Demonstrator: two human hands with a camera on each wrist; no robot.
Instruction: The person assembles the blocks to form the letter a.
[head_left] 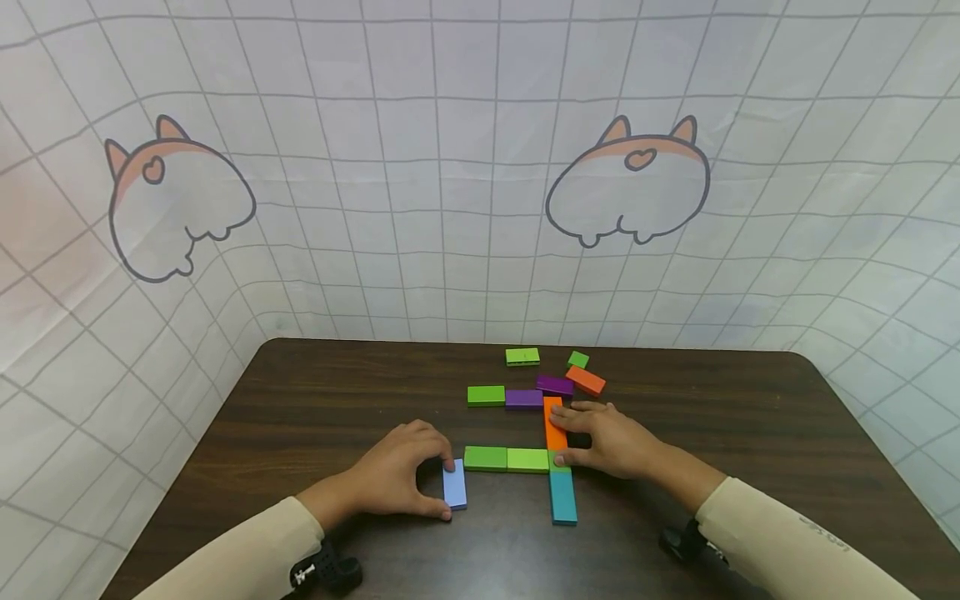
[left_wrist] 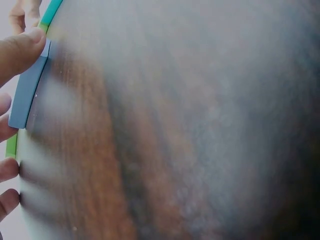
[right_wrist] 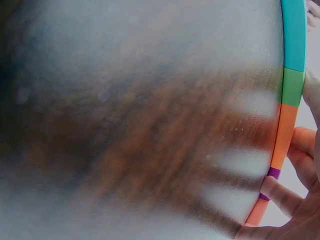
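Observation:
In the head view my left hand pinches a light blue block by its two ends, thumb at the near end and index finger at the far end. The left wrist view shows the blue block lying between thumb and fingers. My right hand rests with spread fingers on an orange block, its thumb on a small green block. A teal block adjoins that green one toward me. Two green blocks run leftward from it in a row, close to the blue block's far right corner.
Beyond the orange block lie a violet block, a green block and a dark purple block. Farther back are another orange block, a small green piece and a lime block. A patterned curtain surrounds the dark table.

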